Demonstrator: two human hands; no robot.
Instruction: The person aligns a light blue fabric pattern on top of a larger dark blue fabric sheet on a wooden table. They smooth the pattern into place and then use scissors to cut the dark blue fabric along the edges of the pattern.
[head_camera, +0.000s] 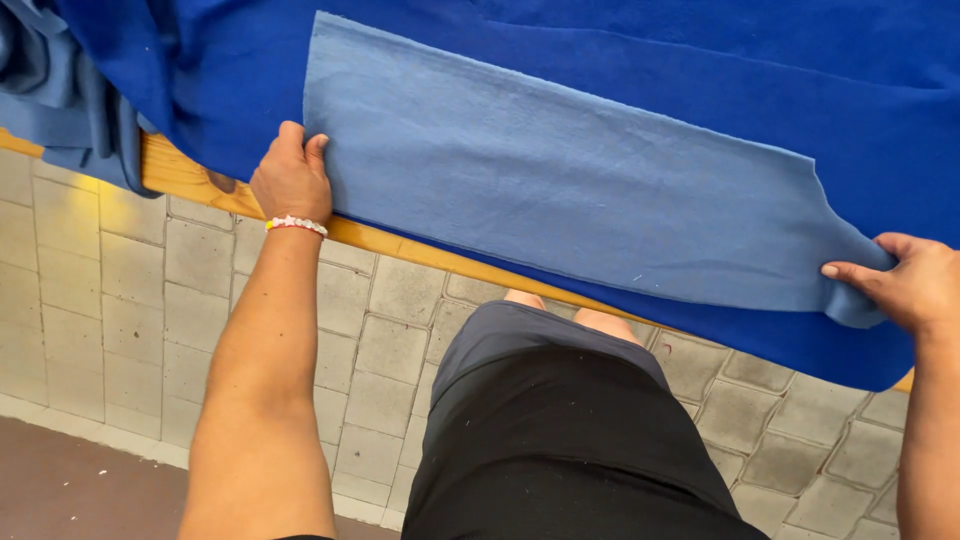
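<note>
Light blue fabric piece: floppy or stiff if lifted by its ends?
Probably floppy: the light blue fabric piece crumples where the right hand pinches its end. Likely light, thin with raw-cut edges. It may cling rather than slide on the dark blue cloth beneath.
</note>
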